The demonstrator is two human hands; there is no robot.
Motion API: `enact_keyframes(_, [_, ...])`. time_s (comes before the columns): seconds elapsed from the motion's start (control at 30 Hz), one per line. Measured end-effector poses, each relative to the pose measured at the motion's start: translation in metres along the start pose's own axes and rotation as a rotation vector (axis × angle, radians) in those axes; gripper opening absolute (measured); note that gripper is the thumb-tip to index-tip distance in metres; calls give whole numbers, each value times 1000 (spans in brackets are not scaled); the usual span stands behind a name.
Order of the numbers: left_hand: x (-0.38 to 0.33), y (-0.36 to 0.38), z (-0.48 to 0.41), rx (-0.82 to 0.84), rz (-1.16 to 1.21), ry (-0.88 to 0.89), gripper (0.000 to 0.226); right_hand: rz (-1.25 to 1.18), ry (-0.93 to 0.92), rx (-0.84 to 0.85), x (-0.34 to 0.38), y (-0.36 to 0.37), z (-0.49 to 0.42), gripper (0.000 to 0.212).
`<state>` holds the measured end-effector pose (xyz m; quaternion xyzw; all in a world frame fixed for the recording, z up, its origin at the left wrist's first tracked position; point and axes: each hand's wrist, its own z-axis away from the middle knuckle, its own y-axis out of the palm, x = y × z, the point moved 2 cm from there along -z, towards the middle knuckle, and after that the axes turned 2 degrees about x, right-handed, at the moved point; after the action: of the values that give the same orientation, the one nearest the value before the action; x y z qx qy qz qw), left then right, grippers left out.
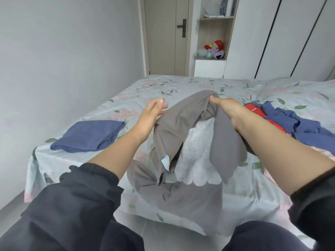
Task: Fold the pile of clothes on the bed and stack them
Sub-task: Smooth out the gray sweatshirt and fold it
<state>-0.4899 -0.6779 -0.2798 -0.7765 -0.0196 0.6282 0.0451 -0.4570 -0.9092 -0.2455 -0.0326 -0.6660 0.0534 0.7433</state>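
I hold a grey garment (181, 120) with a white printed patch up over the bed's near edge; it hangs bunched, its lower part draped down past the edge. My right hand (226, 107) pinches its top. My left hand (154, 110) has fingers spread beside the garment's left side, touching the fabric. A folded blue garment (88, 135) lies flat at the left of the bed. An unfolded pile of blue clothes (297, 122) and a red item (253, 109) lies at the right, partly hidden behind my right arm.
The bed (181, 86) has a pale floral sheet. A white wall runs along its left. Behind it stand a closed door (163, 37), a shelf with soft toys (214, 49) and white wardrobe doors (282, 37). Grey floor shows at bottom left.
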Motion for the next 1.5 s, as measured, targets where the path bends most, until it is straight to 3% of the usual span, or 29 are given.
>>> enact_keyframes(0.03, [-3,4,1,123,38,-22,31,-54,28,5,5,-3,-2,30])
enact_keyframes(0.1, [-4,14,7,264,-142,-45,39,-106,51,21,10,-7,-8,46])
enact_keyframes(0.17, [-2,20,10,214,-367,-39,30,-51,53,-28,9,-10,-8,48])
enact_keyframes(0.27, [-6,18,9,-23,-330,13,8,635,-77,-167,2,-21,-6,28])
enact_keyframes(0.33, [-16,17,6,-63,-298,62,9,859,-177,84,-6,-13,1,44])
enact_keyframes(0.4, [-25,22,5,-11,-313,71,16,706,-131,455,-17,7,15,67])
enact_keyframes(0.47, [-31,30,4,36,-294,57,24,639,-156,575,-27,26,20,51])
enact_keyframes(0.57, [-31,29,2,-26,-225,75,29,563,-300,345,-29,36,16,4])
enact_keyframes(0.67, [-7,15,3,-25,-107,37,58,141,-274,139,-25,30,6,18])
enact_keyframes(0.77, [39,10,11,332,-292,-158,103,-178,-160,89,-15,23,4,17])
enact_keyframes(0.83, [65,10,16,432,-394,-254,118,-319,-106,82,-7,20,5,14])
enact_keyframes(0.9, [83,12,16,373,-390,-287,104,-412,-69,83,-2,17,8,14])
enact_keyframes(1.0, [91,16,14,235,-253,-325,46,-511,-9,56,1,13,15,21])
enact_keyframes(1.1, [69,12,10,98,1,-307,12,-583,-16,-5,7,6,21,26])
enact_keyframes(1.23, [0,8,-4,47,323,-194,8,-632,-26,-18,27,5,33,26])
enact_keyframes(1.5, [-162,11,5,90,423,11,17,-585,-223,-67,118,10,63,20])
